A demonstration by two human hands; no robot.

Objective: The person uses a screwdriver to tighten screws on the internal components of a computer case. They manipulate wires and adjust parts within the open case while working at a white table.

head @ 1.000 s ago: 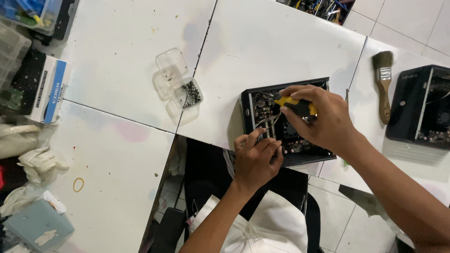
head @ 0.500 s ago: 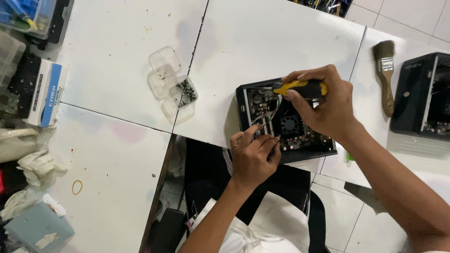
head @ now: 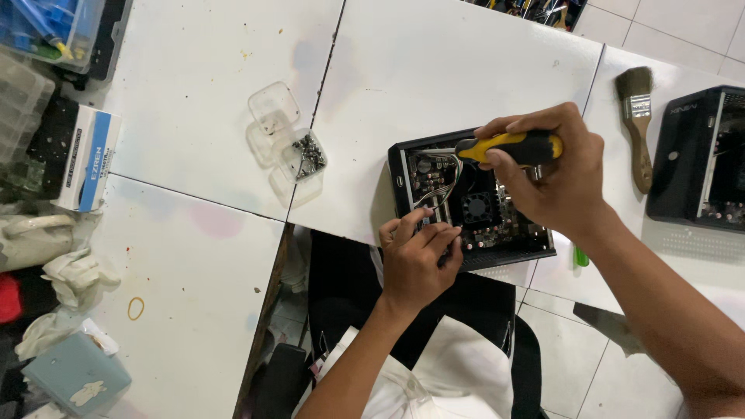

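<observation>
- Head view: your right hand [head: 560, 174] wraps its fingers tight around the yellow-and-black screwdriver [head: 508, 147], held nearly level, its shaft pointing left over the far-left corner of the open black computer case [head: 469, 203].
- Your left hand [head: 415, 260] rests on the near edge of that case, fingers [head: 434, 237] curled and pressed together over the board; whether they pinch anything, you cannot tell.
- The case sits at the near edge of the white tabletop [head: 458, 70], its near side overhanging the gap above your lap, so little room lies toward you.
- Left of the case, bare tabletop runs to a clear plastic screw box [head: 289, 141], lid open, well apart from your hands.
- A seam between tabletop panels runs just left of the case.
- Right of your hand, a paintbrush [head: 638, 120] lies near, and a second black case [head: 698, 159] stands beyond it at the right edge.
- Far of the case, the tabletop is open.
- At the far left, a white-and-blue carton [head: 77, 159] and white gloves [head: 74, 271] crowd the edge.
</observation>
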